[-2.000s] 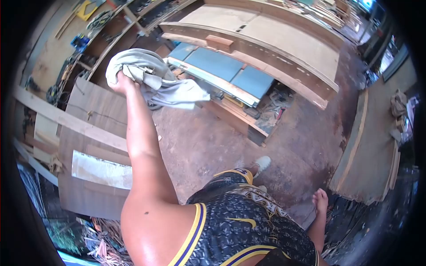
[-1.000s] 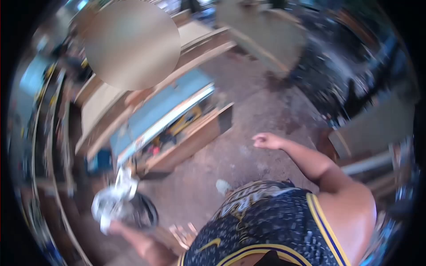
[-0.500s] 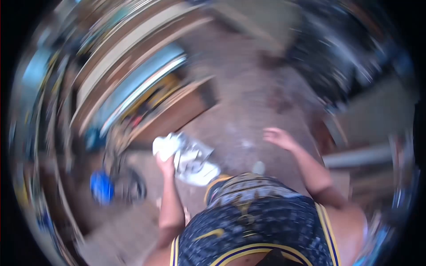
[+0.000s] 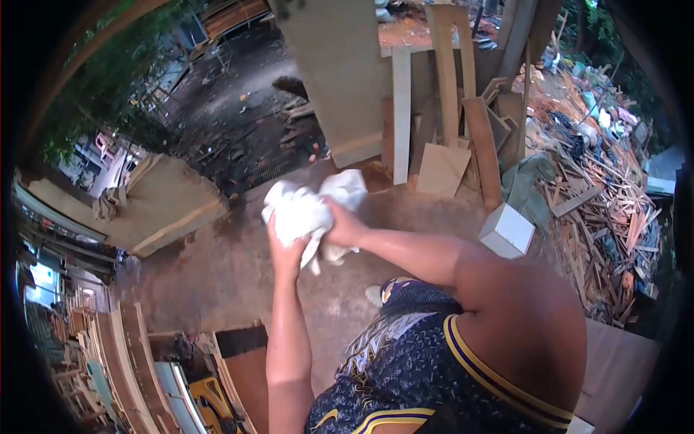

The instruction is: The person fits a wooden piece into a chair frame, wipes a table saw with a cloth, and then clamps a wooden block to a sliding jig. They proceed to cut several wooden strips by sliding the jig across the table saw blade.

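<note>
A crumpled white cloth point(image 4: 300, 210) is bunched up in front of me, above the brown floor. My left hand point(image 4: 286, 247) grips it from below on the left side, fingers closed and partly buried in the folds. On the right, my right hand point(image 4: 344, 223) is closed on the same cloth, its fingertips hidden in it. One end of the bundle hangs down between and below the hands, and another part sticks up past the right hand.
Wooden boards point(image 4: 448, 87) lean by a wall panel point(image 4: 329, 79). A white box point(image 4: 507, 231) sits on the floor at right, near a heap of wood scraps point(image 4: 614, 210). At lower left are stacked planks point(image 4: 134, 362) and a yellow tool case point(image 4: 210, 398).
My view has swung round from the workshop interior towards the outdoor opening. The right hand, earlier apart with fingers out, now holds the cloth along with the left; both arms reach forward.
</note>
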{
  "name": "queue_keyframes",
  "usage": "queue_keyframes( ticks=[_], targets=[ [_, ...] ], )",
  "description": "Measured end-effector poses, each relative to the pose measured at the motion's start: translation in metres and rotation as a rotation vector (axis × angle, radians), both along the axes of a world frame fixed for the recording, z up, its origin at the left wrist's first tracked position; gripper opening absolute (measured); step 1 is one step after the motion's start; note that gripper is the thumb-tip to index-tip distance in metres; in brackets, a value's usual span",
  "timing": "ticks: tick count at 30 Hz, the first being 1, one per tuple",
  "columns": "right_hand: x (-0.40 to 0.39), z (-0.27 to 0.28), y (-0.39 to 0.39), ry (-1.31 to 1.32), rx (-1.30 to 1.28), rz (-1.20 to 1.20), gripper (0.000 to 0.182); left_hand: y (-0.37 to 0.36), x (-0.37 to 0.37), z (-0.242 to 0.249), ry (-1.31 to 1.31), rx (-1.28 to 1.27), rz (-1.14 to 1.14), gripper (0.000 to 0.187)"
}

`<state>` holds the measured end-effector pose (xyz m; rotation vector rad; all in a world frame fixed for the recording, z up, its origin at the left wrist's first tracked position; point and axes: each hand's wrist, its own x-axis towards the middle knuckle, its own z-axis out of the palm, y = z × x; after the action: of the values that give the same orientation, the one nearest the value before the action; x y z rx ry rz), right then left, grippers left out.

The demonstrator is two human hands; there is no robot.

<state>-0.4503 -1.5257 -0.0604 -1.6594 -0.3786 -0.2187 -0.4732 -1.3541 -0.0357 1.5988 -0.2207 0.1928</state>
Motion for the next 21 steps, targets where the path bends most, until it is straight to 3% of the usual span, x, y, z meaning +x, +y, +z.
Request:
queue_keyframes(
  ticks=[1, 2, 3, 5, 6, 7, 8, 10, 11, 12, 14, 15, 17, 20, 21],
  targets=[
    [0.018, 0.004, -0.027, -0.122, 0.008, -0.110, 0.071, -0.024, 0.024, 0.006, -0.019, -0.040, -0.173, 0.084],
    [0.038, 0.005, -0.052, -0.138, 0.098, -0.243, 0.067, -0.040, 0.053, -0.018, 0.042, 0.059, -0.239, 0.083],
    [0.062, 0.012, -0.082, -0.207, 0.169, -0.327, 0.063, -0.069, 0.051, 0.007, 0.195, 0.104, -0.351, 0.083],
    [0.092, 0.052, -0.148, -0.138, 0.159, -0.501, 0.055, -0.100, 0.072, -0.012, -0.123, 0.435, -0.323, 0.084],
    [0.139, 0.025, -0.194, -0.133, 0.043, -0.602, 0.063, -0.103, 0.085, -0.022, -0.127, 0.448, -0.322, 0.084],
    [0.151, 0.053, -0.221, -0.116, 0.087, -0.684, 0.061, -0.103, 0.095, -0.034, -0.142, 0.578, -0.360, 0.083],
    [0.186, 0.049, -0.260, 0.014, 0.017, -0.773, 0.061, -0.102, 0.106, -0.051, -0.154, 0.707, -0.393, 0.082],
    [0.266, 0.046, -0.332, -0.011, 0.082, -0.857, 0.066, -0.079, 0.132, -0.129, 0.156, 0.638, -0.365, 0.076],
    [0.322, 0.028, -0.382, -0.120, 0.147, -0.761, 0.070, -0.064, 0.138, -0.162, 0.341, 0.738, -0.359, 0.074],
    [0.352, 0.036, -0.410, 0.024, 0.015, -0.875, 0.072, -0.051, 0.141, -0.188, 0.540, 0.817, -0.328, 0.072],
    [0.455, 0.022, -0.482, -0.044, -0.123, -0.861, 0.068, -0.034, 0.130, -0.212, 0.789, 1.071, -0.233, 0.073],
    [0.508, 0.013, -0.515, -0.065, -0.201, -0.842, 0.066, -0.014, 0.122, -0.232, 0.870, 1.023, -0.091, 0.073],
    [0.620, -0.012, -0.579, -0.090, -0.391, -0.786, 0.062, 0.018, 0.081, -0.265, 0.901, 1.161, -0.065, 0.075],
    [0.731, -0.057, -0.594, -0.038, -0.710, -0.716, 0.056, 0.011, 0.098, -0.181, 1.085, 0.915, 0.266, 0.072],
    [0.742, -0.068, -0.590, -0.024, -0.776, -0.706, 0.054, -0.018, 0.127, -0.091, 1.131, 0.875, 0.339, 0.070]
  ],
)
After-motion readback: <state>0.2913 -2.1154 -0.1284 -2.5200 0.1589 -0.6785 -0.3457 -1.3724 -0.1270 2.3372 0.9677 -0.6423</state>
